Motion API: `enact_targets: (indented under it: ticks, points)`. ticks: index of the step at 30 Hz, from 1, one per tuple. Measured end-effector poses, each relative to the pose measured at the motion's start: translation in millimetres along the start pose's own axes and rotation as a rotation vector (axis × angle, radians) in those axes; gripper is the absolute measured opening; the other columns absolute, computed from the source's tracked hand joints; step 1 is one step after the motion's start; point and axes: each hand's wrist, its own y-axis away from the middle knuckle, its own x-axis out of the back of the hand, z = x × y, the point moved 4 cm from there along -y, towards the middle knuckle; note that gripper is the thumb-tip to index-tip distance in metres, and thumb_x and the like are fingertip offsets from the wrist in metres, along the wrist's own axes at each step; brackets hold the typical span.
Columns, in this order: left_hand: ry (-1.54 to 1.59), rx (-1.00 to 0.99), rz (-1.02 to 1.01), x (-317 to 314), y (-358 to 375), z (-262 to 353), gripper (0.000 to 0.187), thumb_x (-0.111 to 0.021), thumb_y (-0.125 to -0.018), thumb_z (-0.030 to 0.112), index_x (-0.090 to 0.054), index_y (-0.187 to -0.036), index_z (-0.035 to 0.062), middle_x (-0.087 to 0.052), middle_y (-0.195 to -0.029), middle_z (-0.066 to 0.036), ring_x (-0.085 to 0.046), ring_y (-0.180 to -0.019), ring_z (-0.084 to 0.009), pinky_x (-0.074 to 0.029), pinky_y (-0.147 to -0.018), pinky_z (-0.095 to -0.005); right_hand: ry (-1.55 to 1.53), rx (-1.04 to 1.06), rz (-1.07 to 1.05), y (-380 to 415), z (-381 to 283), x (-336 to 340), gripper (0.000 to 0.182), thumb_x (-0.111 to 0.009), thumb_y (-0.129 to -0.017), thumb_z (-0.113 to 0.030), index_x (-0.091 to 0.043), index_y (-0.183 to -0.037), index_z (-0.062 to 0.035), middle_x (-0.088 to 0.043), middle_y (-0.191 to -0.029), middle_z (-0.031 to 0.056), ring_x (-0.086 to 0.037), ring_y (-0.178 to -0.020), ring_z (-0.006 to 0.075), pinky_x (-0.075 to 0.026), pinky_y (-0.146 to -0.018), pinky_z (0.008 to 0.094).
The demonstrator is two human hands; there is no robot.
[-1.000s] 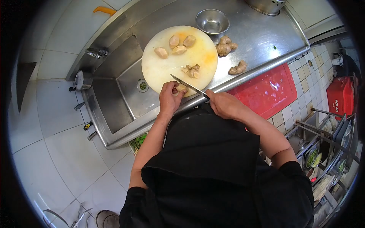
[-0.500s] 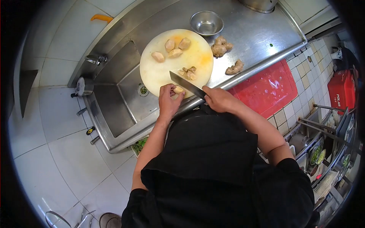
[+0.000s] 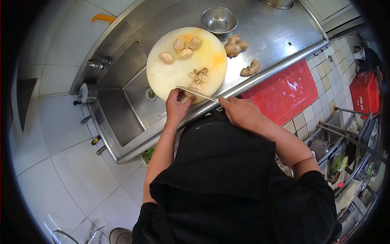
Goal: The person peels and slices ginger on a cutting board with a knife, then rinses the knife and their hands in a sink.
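My right hand (image 3: pixel 239 111) is closed round the handle of a knife (image 3: pixel 198 94). The blade lies over the near edge of a round white cutting board (image 3: pixel 162 79), across the fingertips of my left hand (image 3: pixel 177 106). That hand pinches a peeled piece of ginger (image 3: pixel 189 96), mostly hidden beneath the blade. Just beyond the blade sits a small heap of ginger peel and trimmings (image 3: pixel 199 76). Several peeled ginger pieces (image 3: pixel 185 54) rest on the far half of the board.
Unpeeled ginger (image 3: pixel 234 45) and a smaller unpeeled knob (image 3: pixel 250 68) lie on the steel counter right of the board. A metal bowl (image 3: pixel 219 20) stands behind. The sink basin (image 3: pixel 118 116) is at left, a red board (image 3: pixel 284 91) below the counter's right edge.
The knife has turned from its broad side showing to nearly edge-on, its blade now over the ginger at my left fingers. More trimmings lie in the heap. The view has shifted slightly.
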Motion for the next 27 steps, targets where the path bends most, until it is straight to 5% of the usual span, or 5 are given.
enact_targets:
  ticks: [13, 27]
  points:
    - [0.113, 0.044, 0.017, 0.0, -0.1, -5.4, 0.041, -0.086, -0.081, 0.009, -0.063, -0.112, -0.0056, -0.069, -0.112, -0.014, -0.071, -0.104, -0.0224, -0.058, -0.095, -0.0337, 0.017, -0.075, -0.13, -2.0, -15.5, 0.1, 0.029, -0.05, -0.096, -0.008, -0.048, -0.125, -0.0051, -0.065, -0.105, 0.0249, -0.071, -0.088, 0.0427, -0.057, -0.074, 0.0528]
    - [0.137, 0.027, 0.015, -6.0, -2.4, -19.0, 0.044, -0.086, -0.08, 0.006, -0.062, -0.115, -0.0042, -0.067, -0.114, -0.011, -0.068, -0.104, -0.0175, -0.057, -0.095, -0.031, -0.16, -0.042, -0.198, -38.0, 9.0, -0.4, 0.029, -0.051, -0.097, -0.012, -0.049, -0.123, 0.0002, -0.069, -0.093, 0.0282, -0.068, -0.093, 0.0467, -0.052, -0.081, 0.0553]
